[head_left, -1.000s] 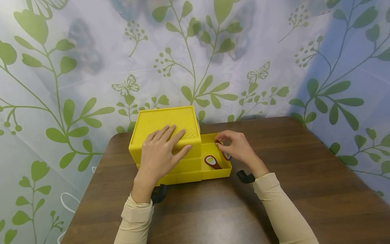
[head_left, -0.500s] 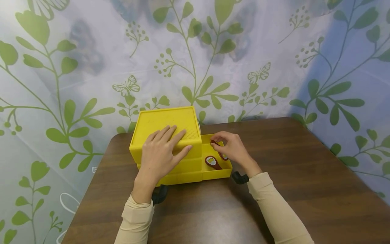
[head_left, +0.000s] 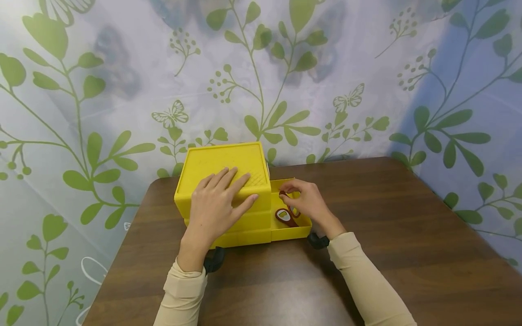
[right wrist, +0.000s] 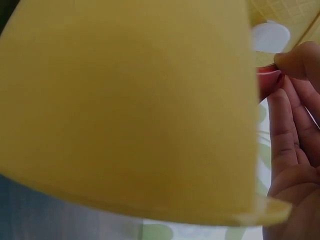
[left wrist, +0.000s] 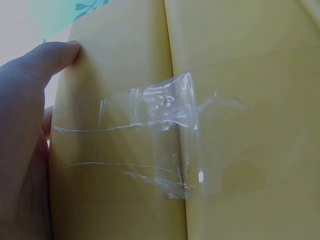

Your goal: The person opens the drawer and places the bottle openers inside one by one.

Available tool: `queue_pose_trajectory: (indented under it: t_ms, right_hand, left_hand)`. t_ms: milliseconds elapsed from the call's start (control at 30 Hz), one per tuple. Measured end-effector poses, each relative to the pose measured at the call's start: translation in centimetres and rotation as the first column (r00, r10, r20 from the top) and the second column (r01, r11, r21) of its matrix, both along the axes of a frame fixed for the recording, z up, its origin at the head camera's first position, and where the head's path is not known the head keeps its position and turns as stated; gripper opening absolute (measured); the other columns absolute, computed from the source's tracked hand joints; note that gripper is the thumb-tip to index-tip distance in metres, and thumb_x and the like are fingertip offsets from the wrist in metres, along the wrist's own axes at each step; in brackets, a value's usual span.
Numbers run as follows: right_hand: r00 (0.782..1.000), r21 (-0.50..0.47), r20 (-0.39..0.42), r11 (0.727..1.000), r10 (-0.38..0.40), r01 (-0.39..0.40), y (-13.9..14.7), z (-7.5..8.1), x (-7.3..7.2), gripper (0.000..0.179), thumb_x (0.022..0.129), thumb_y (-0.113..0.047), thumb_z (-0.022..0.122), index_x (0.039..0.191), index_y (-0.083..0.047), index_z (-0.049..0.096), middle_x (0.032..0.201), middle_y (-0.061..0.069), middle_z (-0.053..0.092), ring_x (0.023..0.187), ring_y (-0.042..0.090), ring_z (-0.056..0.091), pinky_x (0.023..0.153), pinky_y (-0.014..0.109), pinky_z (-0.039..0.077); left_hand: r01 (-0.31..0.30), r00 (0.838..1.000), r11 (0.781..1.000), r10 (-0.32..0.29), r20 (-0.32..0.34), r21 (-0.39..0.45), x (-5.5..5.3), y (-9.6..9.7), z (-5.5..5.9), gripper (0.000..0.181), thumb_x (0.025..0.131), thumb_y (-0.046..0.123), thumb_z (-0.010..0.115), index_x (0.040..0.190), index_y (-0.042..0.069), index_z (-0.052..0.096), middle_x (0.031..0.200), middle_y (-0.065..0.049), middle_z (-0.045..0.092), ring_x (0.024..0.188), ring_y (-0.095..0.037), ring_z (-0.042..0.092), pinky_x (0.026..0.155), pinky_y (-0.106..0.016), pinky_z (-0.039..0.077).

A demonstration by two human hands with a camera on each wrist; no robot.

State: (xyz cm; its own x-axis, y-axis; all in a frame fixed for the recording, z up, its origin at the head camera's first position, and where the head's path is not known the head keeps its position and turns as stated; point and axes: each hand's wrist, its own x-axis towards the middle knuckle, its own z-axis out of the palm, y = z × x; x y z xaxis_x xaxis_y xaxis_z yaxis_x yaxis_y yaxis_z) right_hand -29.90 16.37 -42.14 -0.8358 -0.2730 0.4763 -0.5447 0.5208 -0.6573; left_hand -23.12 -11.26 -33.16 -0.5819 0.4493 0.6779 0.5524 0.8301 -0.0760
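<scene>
A yellow drawer unit (head_left: pixel 222 165) stands on the table, its bottom drawer (head_left: pixel 290 233) pulled out to the right. My left hand (head_left: pixel 216 203) rests on top of the unit with its fingers spread. In the left wrist view the thumb touches the edge of the taped yellow front (left wrist: pixel 120 55). Over the drawer, my right hand (head_left: pixel 307 199) pinches a dark red bottle opener (right wrist: pixel 269 82) by its handle end, the round head hanging down. A second red bottle opener (head_left: pixel 284 216), with a whitish head, lies in the drawer below. The drawer wall fills much of the right wrist view.
The brown wooden table (head_left: pixel 391 226) reaches out on both sides of the unit. A leaf-patterned curtain (head_left: pixel 228 90) hangs right behind the table. A white cable (head_left: pixel 91 267) loops beside the left table edge.
My right hand has shifted slightly left over the drawer, carrying the pinched bottle opener with it and turning it. The left hand and the other opener have stayed in place.
</scene>
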Motion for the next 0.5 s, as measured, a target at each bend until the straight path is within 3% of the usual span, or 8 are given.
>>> queue_pose_trajectory:
  t_ms: [233, 500]
  right_hand:
    - [1.000, -0.006, 0.011, 1.000, -0.015, 0.015, 0.1, -0.5, -0.1, 0.013, 0.091, -0.008, 0.078, 0.103, -0.012, 0.077, 0.101, 0.002, 0.076, 0.095, 0.025, 0.073, 0.091, 0.053, 0.059]
    - [0.998, -0.017, 0.057, 1.000, -0.014, 0.015, 0.3, -1.2, -0.2, 0.018, 0.091, -0.009, 0.079, 0.108, -0.005, 0.077, 0.106, 0.007, 0.077, 0.096, 0.027, 0.073, 0.093, 0.054, 0.059]
  left_hand:
    - [-0.006, 1.000, 1.000, 0.006, 0.006, -0.005, 0.0, 0.1, 0.1, 0.054, 0.096, 0.058, 0.063, 0.137, 0.023, 0.070, 0.139, -0.012, 0.066, 0.130, -0.033, 0.061, 0.106, -0.052, 0.050]
    - [-0.016, 1.000, 1.000, 0.016, 0.011, -0.015, 0.1, 0.1, 0.0, 0.055, 0.096, 0.059, 0.063, 0.137, 0.023, 0.069, 0.139, -0.013, 0.066, 0.130, -0.034, 0.061, 0.107, -0.052, 0.050]
